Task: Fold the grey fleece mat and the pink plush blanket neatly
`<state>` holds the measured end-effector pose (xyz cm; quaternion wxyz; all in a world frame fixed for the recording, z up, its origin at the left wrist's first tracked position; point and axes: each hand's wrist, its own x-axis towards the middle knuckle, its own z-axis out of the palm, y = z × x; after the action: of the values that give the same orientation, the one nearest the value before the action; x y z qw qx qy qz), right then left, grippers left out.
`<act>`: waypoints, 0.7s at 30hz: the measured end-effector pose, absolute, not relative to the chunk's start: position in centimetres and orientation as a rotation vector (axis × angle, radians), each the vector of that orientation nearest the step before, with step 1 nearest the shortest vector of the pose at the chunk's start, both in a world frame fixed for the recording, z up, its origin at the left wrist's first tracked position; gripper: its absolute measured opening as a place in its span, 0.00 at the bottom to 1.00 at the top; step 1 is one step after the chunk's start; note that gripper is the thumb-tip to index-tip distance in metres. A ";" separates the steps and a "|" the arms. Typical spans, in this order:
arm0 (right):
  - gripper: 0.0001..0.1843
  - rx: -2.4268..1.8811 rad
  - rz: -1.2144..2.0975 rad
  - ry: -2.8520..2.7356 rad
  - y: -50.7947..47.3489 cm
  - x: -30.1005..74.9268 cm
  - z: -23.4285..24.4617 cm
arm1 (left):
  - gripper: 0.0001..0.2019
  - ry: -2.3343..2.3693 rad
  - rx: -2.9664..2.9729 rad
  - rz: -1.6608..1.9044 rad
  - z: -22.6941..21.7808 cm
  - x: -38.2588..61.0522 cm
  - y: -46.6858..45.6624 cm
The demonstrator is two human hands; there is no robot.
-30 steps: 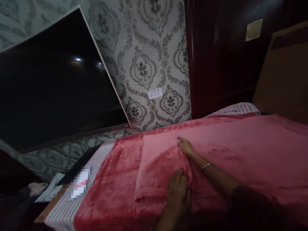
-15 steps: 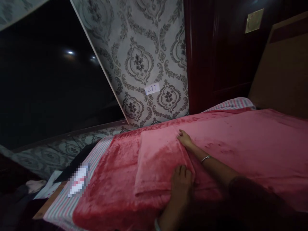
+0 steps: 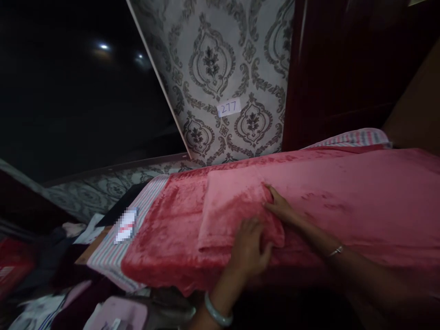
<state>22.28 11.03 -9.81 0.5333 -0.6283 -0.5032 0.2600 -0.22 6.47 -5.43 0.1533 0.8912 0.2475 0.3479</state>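
A folded section of pink plush blanket (image 3: 227,201) lies on a larger spread of the same pink-red plush (image 3: 343,197). My left hand (image 3: 249,245) lies over the near part of the folded section, fingers stretched on the cloth and slightly blurred, thumb apart. At the fold's right edge, my right hand (image 3: 280,206) has its thumb and fingers closed around the raised cloth. That edge bulges up between both hands. A bangle circles my left wrist and a thin bracelet my right.
Striped cloth (image 3: 113,252) shows under the plush at the left, with a blurred-out white item (image 3: 126,225) on it. A large dark screen (image 3: 85,91) and a wall label reading 277 (image 3: 229,107) stand behind. Clothes and a pink container (image 3: 120,314) lie at lower left.
My right hand has come nearer along the fold's right edge and closed on it. The fold's right edge is now lifted and rounded. My view has tilted downward.
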 end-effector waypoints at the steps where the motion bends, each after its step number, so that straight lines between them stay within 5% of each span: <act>1: 0.47 -1.496 0.633 -1.196 10.6 22.2 -9.9 | 0.15 0.824 2.500 1.097 -4.9 -1.9 7.2; 4: 0.47 -1.503 0.667 -1.158 9.8 21.9 -10.2 | 0.11 1.389 2.344 1.212 -4.0 -7.3 10.1; 8: 0.48 -1.525 0.682 -1.087 9.6 21.3 -10.1 | 0.16 1.839 2.077 0.655 -4.1 -11.1 12.7; 11: 0.49 -1.521 0.709 -1.058 9.6 20.8 -9.9 | 0.14 1.835 2.074 0.452 -4.6 -11.1 13.3; 16: 0.48 -1.465 0.780 -1.032 9.7 19.8 -10.4 | 0.07 1.687 1.957 0.809 -5.6 -11.5 13.9; 21: 0.46 -1.445 0.784 -0.993 10.0 20.1 -11.4 | 0.05 1.537 1.875 0.778 -6.0 -13.2 14.7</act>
<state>20.10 10.02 -11.37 0.5731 -0.6164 -0.4238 0.3346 -13.18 14.73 -6.03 0.2933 0.7042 0.5769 0.2920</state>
